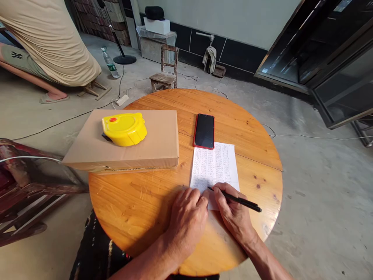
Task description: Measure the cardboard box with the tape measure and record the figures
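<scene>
My right hand (pixel 233 208) grips a black pen (pixel 243 201), its tip touching the lower part of a white sheet of paper (pixel 215 163). Rows of small handwritten figures cover much of the sheet. My left hand (pixel 189 210) rests with curled fingers at the paper's lower left corner; whatever lies under those fingers is hidden. A phone with a red case (pixel 204 131) lies dark screen up over the paper's top edge. Both hands rest on a round wooden table (pixel 140 214).
At the table's left lies a flat cardboard box (pixel 160 136) with a yellow tape measure (pixel 125 128) on top. A small wooden chair (pixel 166 74) stands beyond the table. Cables cross the floor near a plastic bottle (pixel 110 64). Another person's leg (pixel 37 77) shows at left.
</scene>
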### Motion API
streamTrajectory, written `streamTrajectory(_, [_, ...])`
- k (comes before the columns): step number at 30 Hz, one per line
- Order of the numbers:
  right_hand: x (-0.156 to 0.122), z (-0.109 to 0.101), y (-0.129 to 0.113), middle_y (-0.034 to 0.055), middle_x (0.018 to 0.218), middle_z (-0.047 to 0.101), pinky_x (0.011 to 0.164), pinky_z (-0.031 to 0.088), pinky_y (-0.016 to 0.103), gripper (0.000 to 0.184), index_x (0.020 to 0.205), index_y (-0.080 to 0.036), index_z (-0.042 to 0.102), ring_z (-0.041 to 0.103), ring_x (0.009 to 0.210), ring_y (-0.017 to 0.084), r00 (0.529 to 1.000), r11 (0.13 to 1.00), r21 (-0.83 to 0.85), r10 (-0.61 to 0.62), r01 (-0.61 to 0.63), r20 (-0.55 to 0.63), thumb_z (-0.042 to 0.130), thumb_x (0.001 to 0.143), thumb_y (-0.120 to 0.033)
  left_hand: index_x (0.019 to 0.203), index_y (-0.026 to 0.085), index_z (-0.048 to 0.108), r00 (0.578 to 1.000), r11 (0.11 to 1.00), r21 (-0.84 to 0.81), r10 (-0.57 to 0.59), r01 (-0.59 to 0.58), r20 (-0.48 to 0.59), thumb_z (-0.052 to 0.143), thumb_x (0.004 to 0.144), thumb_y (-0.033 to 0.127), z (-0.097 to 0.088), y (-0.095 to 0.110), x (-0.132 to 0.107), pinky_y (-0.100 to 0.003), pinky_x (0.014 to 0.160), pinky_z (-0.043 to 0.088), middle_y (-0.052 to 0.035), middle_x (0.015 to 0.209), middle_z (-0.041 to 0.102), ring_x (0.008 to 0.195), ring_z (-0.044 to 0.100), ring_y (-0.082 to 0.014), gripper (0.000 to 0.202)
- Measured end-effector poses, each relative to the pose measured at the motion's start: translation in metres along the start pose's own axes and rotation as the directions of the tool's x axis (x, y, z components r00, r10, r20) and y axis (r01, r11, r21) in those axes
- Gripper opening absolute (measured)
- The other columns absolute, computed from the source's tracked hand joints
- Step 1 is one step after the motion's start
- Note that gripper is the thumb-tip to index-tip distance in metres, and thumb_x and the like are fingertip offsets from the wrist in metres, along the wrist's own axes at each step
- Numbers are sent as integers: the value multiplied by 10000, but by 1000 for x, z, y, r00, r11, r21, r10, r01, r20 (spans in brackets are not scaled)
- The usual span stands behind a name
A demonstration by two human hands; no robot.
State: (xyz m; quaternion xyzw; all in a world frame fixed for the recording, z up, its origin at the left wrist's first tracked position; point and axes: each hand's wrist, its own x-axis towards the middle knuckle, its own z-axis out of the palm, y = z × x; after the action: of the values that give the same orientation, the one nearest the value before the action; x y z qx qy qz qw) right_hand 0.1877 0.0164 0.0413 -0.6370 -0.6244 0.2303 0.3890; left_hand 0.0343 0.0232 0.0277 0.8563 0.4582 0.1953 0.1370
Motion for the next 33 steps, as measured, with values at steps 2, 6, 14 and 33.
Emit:
streamTrajectory(2, [0,-1,0,0,659,616,543,432,251,217,812,-202,635,531,562,142,1000,1000,2,-6,6,0,495,955,-286,932,197,648,1000,1000,1,1,-1,-6,523,870,92,1,0,0,-379,704,479,-40,820,604,779,561,-228,175])
streamTrajectory(6, [1,-1,-1,-9,634,585,519,416,243,227,797,-199,629,499,536,134,1000,1000,19,2,-2,6,491,957,-282,931,190,647,1000,1000,-2,2,-2,-21,533,858,80,2,0,0,-385,694,483,-40,823,605,774,565,-233,174])
streamTrajectory(14, [-1,-1,1,-6,656,603,536,421,238,217,804,-197,639,523,563,138,998,997,68,36,-32,-55,504,950,-285,814,199,595,1000,1000,-13,-2,2,-7,517,880,88,2,0,1,-389,701,483,-36,817,609,776,571,-232,151])
streamTrajectory(33, [-1,2,2,-11,662,606,547,428,217,203,808,-183,636,521,572,122,998,1000,25,-8,10,-57,510,950,-255,806,197,610,999,1000,-22,3,-4,-45,515,881,81,3,0,1,-403,693,485,-34,807,595,768,563,-242,167])
